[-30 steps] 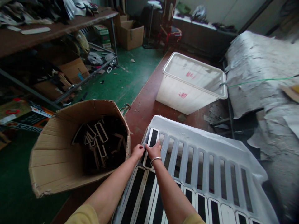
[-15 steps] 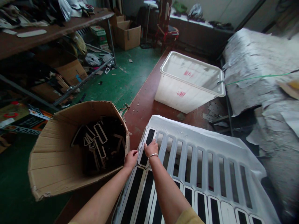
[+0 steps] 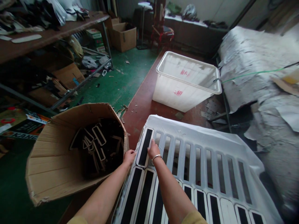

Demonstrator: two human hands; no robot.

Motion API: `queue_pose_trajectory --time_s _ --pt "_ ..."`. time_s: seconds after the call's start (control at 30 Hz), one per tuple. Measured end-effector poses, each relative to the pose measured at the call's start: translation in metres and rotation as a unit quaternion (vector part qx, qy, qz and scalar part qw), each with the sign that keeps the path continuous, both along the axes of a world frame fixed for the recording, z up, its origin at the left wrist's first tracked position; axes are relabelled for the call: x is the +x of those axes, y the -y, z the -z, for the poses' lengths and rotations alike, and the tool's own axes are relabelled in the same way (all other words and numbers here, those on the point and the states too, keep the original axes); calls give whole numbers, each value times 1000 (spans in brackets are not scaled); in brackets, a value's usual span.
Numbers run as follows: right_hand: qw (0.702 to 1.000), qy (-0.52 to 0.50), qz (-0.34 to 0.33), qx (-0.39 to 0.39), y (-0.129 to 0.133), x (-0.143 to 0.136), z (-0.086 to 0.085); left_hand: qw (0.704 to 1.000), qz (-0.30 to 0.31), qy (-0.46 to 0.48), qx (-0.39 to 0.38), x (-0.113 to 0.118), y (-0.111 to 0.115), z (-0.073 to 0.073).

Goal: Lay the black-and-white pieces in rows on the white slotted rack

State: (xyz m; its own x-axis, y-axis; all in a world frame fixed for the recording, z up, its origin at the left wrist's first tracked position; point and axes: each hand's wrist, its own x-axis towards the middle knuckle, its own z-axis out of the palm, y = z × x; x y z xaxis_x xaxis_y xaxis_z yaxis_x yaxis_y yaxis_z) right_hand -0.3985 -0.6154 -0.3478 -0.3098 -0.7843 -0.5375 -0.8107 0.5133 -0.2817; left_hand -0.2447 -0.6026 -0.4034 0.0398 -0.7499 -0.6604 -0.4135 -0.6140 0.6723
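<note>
A long black strip piece with a white rounded border point(image 3: 145, 147) lies at the far left corner of a pale slotted sheet point(image 3: 182, 130). My right hand point(image 3: 154, 151), with a bracelet at the wrist, rests at the right edge of this piece, thumb and forefinger apart. At the sheet's left edge, beside the same piece, is my left hand point(image 3: 129, 156). Its fingers are drawn together, and what they grip, if anything, is hidden. Nearer me, several similar bordered strips point(image 3: 147, 189) lie side by side in a row, partly covered by my right forearm.
Left of the sheet stands an open cardboard box point(image 3: 52, 161) holding loose white-edged frames point(image 3: 99, 135). Beyond the sheet is a white plastic tub point(image 3: 173, 90). Stacked pale sheets point(image 3: 245, 62) rise at the right; a cluttered workbench point(image 3: 63, 32) stands at the left.
My right hand has slid off the strip's middle to its right edge. My left hand stays by the sheet's left edge. The whole view has shifted slightly.
</note>
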Motion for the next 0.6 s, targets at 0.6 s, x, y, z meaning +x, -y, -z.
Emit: queue_pose_trajectory --time_s 0.6 --pt "996 32 -71 33 4 -15 11 994 -67 -74 49 1 0 5"
